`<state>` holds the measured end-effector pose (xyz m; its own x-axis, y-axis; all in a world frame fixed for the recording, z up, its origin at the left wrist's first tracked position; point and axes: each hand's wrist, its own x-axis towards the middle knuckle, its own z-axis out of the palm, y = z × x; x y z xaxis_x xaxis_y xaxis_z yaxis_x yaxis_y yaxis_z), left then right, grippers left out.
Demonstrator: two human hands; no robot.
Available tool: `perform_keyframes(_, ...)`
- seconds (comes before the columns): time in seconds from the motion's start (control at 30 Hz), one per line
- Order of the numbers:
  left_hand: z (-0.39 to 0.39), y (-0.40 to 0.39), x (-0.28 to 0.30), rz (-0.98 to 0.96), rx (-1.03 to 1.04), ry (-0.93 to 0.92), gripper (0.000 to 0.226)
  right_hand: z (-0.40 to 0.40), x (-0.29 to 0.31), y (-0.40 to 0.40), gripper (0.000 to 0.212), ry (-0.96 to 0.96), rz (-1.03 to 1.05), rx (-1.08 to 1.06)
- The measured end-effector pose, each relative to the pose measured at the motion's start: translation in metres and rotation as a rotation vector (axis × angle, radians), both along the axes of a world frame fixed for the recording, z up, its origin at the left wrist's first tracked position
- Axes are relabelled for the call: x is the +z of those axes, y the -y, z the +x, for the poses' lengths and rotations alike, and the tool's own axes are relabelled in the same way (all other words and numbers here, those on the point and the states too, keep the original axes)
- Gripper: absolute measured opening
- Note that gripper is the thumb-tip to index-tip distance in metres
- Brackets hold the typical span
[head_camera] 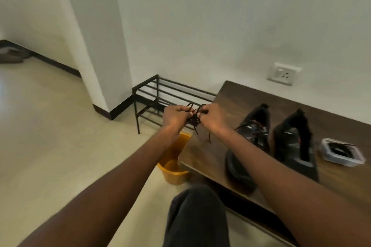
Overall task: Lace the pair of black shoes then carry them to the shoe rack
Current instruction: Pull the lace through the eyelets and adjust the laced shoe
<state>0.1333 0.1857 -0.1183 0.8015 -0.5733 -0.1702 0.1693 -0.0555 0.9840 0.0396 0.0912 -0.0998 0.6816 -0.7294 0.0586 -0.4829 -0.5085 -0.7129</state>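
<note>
Both the left hand (176, 116) and right hand (210, 116) pinch a bundled black shoelace (194, 119) in their fingers, apparently untangling it; next, threading the nearer black shoe (249, 142).

Two shoes (271, 142) on table (200, 152), rack (160, 98) left.

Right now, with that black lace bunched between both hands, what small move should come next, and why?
Probably pull the lace apart to untangle it: both the left hand and right hand pinch it in a knotted bundle, away from the shoes.
</note>
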Motion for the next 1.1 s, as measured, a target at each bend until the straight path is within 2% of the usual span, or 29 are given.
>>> perform_keyframes(0.1, 0.034, 0.000, -0.031, 0.049, 0.077, 0.020, 0.017, 0.047, -0.029, 0.004, 0.012, -0.095, -0.031, 0.074)
perform_keyframes(0.2, 0.070, 0.009, -0.061, 0.100, 0.151, 0.120, 0.019, 0.086, -0.048, 0.012, 0.010, -0.154, -0.083, 0.140)
perform_keyframes(0.3, 0.094, 0.019, -0.089, 0.226, 0.152, 0.244, 0.017, 0.112, -0.062, 0.021, 0.008, -0.338, -0.101, 0.270)
perform_keyframes(0.37, 0.102, 0.025, -0.107, 0.332, 0.076, 0.328, 0.018, 0.124, -0.072, 0.026, 0.007, -0.468, -0.162, 0.367)
perform_keyframes(0.47, 0.104, 0.027, -0.126, 0.459, -0.095, 0.459, 0.021, 0.132, -0.088, 0.030, 0.020, -0.635, -0.237, 0.473)
perform_keyframes(0.57, 0.099, 0.030, -0.139, 0.561, -0.234, 0.548, 0.035, 0.130, -0.095, 0.035, 0.026, -0.709, -0.348, 0.515)
perform_keyframes(0.63, 0.097, 0.030, -0.146, 0.636, -0.307, 0.558, 0.043, 0.127, -0.094, 0.037, 0.028, -0.696, -0.414, 0.504)
perform_keyframes(0.73, 0.094, 0.026, -0.145, 0.661, -0.255, 0.606, 0.044, 0.117, -0.085, 0.035, 0.023, -0.660, -0.429, 0.477)
perform_keyframes(0.83, 0.081, 0.025, -0.127, 0.520, -0.195, 0.608, 0.042, 0.093, -0.067, 0.034, 0.018, -0.475, -0.406, 0.381)
perform_keyframes(1.0, 0.016, 0.043, -0.073, 0.179, -0.124, 0.620, 0.032, -0.007, -0.031, 0.037, 0.021, 0.020, -0.370, -0.008)
perform_keyframes(1.1, -0.046, 0.067, -0.038, 0.070, -0.248, 0.690, 0.028, -0.086, -0.016, 0.042, 0.020, 0.097, -0.359, -0.235)
